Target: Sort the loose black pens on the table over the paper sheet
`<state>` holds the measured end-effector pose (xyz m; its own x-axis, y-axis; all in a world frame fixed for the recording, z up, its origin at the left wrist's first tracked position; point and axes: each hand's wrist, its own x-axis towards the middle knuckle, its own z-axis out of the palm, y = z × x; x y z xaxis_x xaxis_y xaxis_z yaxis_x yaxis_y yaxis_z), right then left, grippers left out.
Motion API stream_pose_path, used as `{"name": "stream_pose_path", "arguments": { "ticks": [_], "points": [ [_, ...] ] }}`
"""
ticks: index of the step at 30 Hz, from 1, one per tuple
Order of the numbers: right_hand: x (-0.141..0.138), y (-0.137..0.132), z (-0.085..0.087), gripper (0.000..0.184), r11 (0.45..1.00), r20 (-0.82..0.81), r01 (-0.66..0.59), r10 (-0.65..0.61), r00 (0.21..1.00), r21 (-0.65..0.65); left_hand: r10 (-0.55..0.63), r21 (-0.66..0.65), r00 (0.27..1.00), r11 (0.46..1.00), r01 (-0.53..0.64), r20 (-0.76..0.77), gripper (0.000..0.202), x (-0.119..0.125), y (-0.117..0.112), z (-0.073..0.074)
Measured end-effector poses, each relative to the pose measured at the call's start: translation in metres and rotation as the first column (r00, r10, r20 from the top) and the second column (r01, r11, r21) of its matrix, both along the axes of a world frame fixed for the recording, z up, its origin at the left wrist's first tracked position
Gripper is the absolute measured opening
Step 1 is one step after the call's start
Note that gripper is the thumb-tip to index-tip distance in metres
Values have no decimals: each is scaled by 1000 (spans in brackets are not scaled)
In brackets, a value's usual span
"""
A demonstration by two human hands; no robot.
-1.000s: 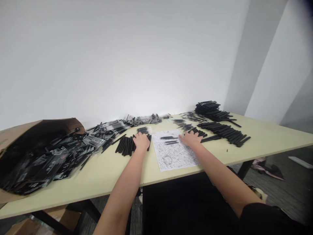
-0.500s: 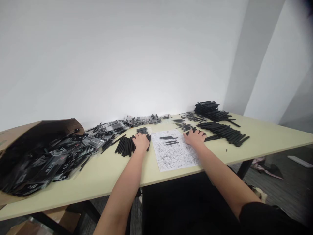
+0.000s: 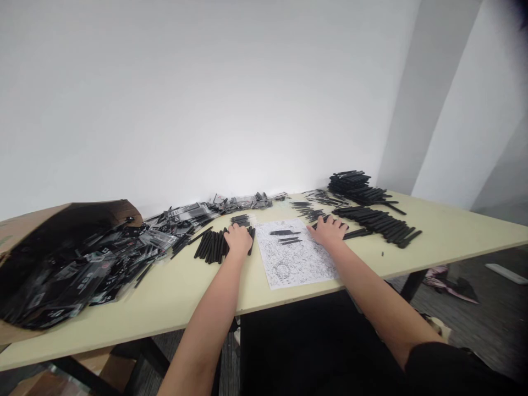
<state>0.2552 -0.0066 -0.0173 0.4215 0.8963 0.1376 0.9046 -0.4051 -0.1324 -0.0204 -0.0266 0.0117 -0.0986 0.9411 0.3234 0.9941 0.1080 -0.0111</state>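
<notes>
My left hand (image 3: 238, 239) lies palm down over the right end of a row of black pens (image 3: 209, 246). Its fingers are stretched forward and not closed round any pen. Across a scribbled sheet of white paper (image 3: 280, 269), my right hand (image 3: 329, 231) rests at the paper's upper right edge, fingers spread over a few dark sticks that it partly hides. On the paper lie several thin black sticks (image 3: 284, 233), perhaps pen refills. Right of my right hand, a long row of black pens (image 3: 379, 223) stretches over the table.
A cardboard box (image 3: 70, 214) spills black printed plastic packets (image 3: 88, 280) at the left. Clear wrappers (image 3: 190, 214) line the wall. Small bundles of thin sticks (image 3: 305, 208) lie behind the paper. A tall stack of pens (image 3: 350, 181) stands at the back right of the pale table (image 3: 454, 225).
The fingers of my right hand have spread a little and shifted slightly left. My left hand stays over the same pens.
</notes>
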Motion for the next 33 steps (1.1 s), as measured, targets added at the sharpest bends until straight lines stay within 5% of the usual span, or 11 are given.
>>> {"name": "stream_pose_path", "arguments": {
  "ticks": [6,18,26,33],
  "points": [
    [-11,-2,1,70,997,108,-83,82,991,9,6,-27,1000,1000,-6,3,37,1,-1,2],
    [-20,-7,6,69,989,27,-137,139,990,-56,0,4,1000,1000,0,0,36,1,-1,1],
    [-1,-3,3,75,996,-86,31,-38,996,-85,3,-12,1000,1000,-3,8,36,1,1,0],
    [3,3,1,83,992,-113,-1,-13,994,-123,10,-4,1000,1000,-10,-6,36,1,0,0]
  ]
}}
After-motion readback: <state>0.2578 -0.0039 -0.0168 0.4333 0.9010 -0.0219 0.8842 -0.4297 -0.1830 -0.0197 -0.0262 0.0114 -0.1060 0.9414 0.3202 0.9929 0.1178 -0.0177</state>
